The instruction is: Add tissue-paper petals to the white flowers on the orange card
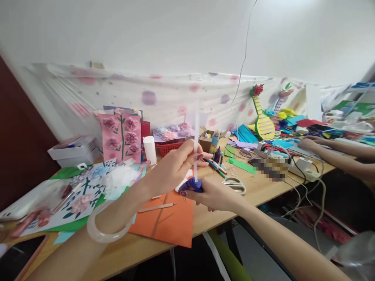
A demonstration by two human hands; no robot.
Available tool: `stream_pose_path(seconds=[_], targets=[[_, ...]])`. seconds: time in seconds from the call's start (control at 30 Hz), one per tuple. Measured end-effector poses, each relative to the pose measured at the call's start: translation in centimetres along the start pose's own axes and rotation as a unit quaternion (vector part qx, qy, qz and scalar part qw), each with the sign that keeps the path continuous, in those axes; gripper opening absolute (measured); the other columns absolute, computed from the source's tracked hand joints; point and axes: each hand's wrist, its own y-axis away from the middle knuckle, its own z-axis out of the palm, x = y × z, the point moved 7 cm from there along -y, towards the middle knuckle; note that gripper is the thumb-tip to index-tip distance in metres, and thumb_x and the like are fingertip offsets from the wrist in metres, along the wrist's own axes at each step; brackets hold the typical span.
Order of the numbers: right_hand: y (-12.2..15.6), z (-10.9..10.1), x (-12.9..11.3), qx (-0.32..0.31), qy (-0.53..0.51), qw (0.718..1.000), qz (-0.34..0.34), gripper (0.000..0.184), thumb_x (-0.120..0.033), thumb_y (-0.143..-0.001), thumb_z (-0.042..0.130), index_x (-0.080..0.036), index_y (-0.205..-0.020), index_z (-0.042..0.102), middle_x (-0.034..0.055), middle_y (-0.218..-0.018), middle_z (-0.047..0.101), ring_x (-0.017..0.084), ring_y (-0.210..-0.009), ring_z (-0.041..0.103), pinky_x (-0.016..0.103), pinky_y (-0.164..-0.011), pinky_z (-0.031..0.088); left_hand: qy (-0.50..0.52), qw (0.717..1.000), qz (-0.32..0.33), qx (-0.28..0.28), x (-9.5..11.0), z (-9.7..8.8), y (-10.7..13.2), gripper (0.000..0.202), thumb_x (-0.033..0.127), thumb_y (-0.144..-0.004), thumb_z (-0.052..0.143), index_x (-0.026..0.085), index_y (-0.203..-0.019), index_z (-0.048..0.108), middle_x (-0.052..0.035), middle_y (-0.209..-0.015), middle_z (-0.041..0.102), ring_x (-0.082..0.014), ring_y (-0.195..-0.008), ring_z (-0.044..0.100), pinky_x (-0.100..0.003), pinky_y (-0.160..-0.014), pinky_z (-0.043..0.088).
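Note:
My left hand pinches a long translucent white glue stick that stands nearly upright. Its lower end meets the back of a blue glue gun, and my right hand is wrapped round that gun. Part of the gun's body is hidden by my fingers. Below both hands lies an orange sheet of card, with a pencil across it. Scissors with pale handles rest just right of my right hand. Several pens lie behind it.
At the left are a paper flower picture, a white box and a phone. A red basket stands at the back. Cables and a power strip cover the right side, near another person's arms.

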Motion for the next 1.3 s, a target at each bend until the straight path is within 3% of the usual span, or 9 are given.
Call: stream_pose_path(seconds=[0.27, 0.37, 0.6, 0.7, 0.8, 0.87, 0.97, 1.07, 1.3], targets=[[0.2, -0.4, 0.2, 0.001, 0.028, 1.000, -0.009, 0.040, -0.055, -0.093, 0.055, -0.017, -0.086, 0.065, 0.0050, -0.079, 0.073, 0.009, -0.040, 0.057, 0.019, -0.034, 0.041, -0.194, 0.980, 0.027, -0.034, 2.5, 1.4, -0.4, 0.017, 0.026, -0.102, 0.047, 0.025, -0.085, 0.045, 0.0022, -0.076, 0.070, -0.0184, -0.074, 0.072, -0.027, -0.064, 0.048], [0.1, -0.6, 0.2, 0.009, 0.013, 1.000, -0.021, 0.037, -0.052, -0.093, 0.056, -0.017, -0.091, 0.068, 0.0044, -0.079, 0.072, 0.008, -0.038, 0.055, 0.019, -0.033, 0.040, -0.149, 0.988, 0.023, -0.030, 2.3, 1.7, -1.2, 0.019, 0.025, -0.098, 0.054, 0.024, -0.082, 0.045, 0.0020, -0.077, 0.074, -0.0182, -0.077, 0.074, -0.027, -0.065, 0.048], [-0.7, -1.5, 0.3, 0.048, -0.017, 0.998, -0.029, 0.033, -0.049, -0.093, 0.062, -0.016, -0.091, 0.066, 0.0029, -0.072, 0.069, 0.007, -0.038, 0.054, 0.019, -0.035, 0.042, -0.166, 0.986, -0.010, 0.023, 0.4, 2.2, -2.6, 0.029, 0.025, -0.090, 0.069, 0.023, -0.072, 0.046, 0.0029, -0.070, 0.072, -0.0174, -0.070, 0.069, -0.028, -0.064, 0.047], [-1.4, -1.6, 1.1, 0.038, -0.031, 0.999, -0.012, 0.039, -0.056, -0.092, 0.061, -0.017, -0.091, 0.064, 0.0029, -0.073, 0.069, 0.009, -0.041, 0.057, 0.020, -0.036, 0.044, -0.098, 0.994, -0.002, 0.046, -0.5, 1.7, -2.6, 0.019, 0.030, -0.090, 0.071, 0.021, -0.082, 0.057, 0.0002, -0.086, 0.075, -0.0190, -0.084, 0.073, -0.029, -0.073, 0.052], [-2.0, -1.9, 2.6, 0.029, -0.059, 0.998, 0.018, 0.043, -0.060, -0.093, 0.058, -0.018, -0.088, 0.063, 0.0037, -0.076, 0.071, 0.011, -0.046, 0.062, 0.020, -0.038, 0.046, -0.063, 0.992, 0.002, 0.109, -2.4, -0.3, -0.5, 0.014, 0.034, -0.095, 0.064, 0.021, -0.098, 0.060, -0.0029, -0.105, 0.075, -0.0190, -0.098, 0.073, -0.029, -0.084, 0.054], [-2.3, -2.0, 3.7, 0.031, -0.073, 0.996, 0.038, 0.044, -0.062, -0.093, 0.056, -0.018, -0.088, 0.063, 0.0042, -0.078, 0.071, 0.011, -0.051, 0.063, 0.020, -0.039, 0.046, -0.104, 0.984, -0.025, 0.143, -4.9, -1.5, 2.3, 0.012, 0.031, -0.099, 0.054, 0.021, -0.097, 0.059, -0.0019, -0.093, 0.074, -0.0169, -0.088, 0.072, -0.028, -0.080, 0.053], [-2.9, -1.9, 5.4, 0.023, -0.074, 0.995, 0.069, 0.051, -0.069, -0.091, 0.055, -0.019, -0.090, 0.067, 0.0045, -0.077, 0.071, 0.013, -0.057, 0.063, 0.021, -0.044, 0.047, -0.195, 0.974, -0.094, 0.067, -10.0, -0.6, 7.2, 0.010, 0.024, -0.096, 0.051, 0.021, -0.092, 0.059, 0.0043, -0.068, 0.064, -0.0118, -0.059, 0.061, -0.024, -0.061, 0.046], [-4.0, -1.7, 6.0, 0.019, -0.049, 0.996, 0.071, 0.057, -0.075, -0.088, 0.054, -0.020, -0.086, 0.070, 0.0049, -0.075, 0.072, 0.016, -0.066, 0.065, 0.024, -0.052, 0.048, -0.251, 0.963, -0.090, -0.033, -13.7, 1.9, 11.1, 0.014, 0.020, -0.095, 0.046, 0.021, -0.094, 0.060, 0.0016, -0.075, 0.069, -0.0135, -0.064, 0.065, -0.025, -0.059, 0.044], [-6.9, -0.8, 5.4, 0.026, 0.056, 0.995, 0.072, 0.055, -0.074, -0.089, 0.050, -0.024, -0.080, 0.071, 0.0012, -0.063, 0.064, 0.017, -0.060, 0.059, 0.026, -0.049, 0.039, -0.296, 0.935, -0.038, -0.192, -15.2, 6.2, 11.7, 0.013, 0.014, -0.095, 0.051, 0.020, -0.086, 0.057, 0.0000, -0.076, 0.072, -0.0175, -0.059, 0.065, -0.032, -0.049, 0.034]])
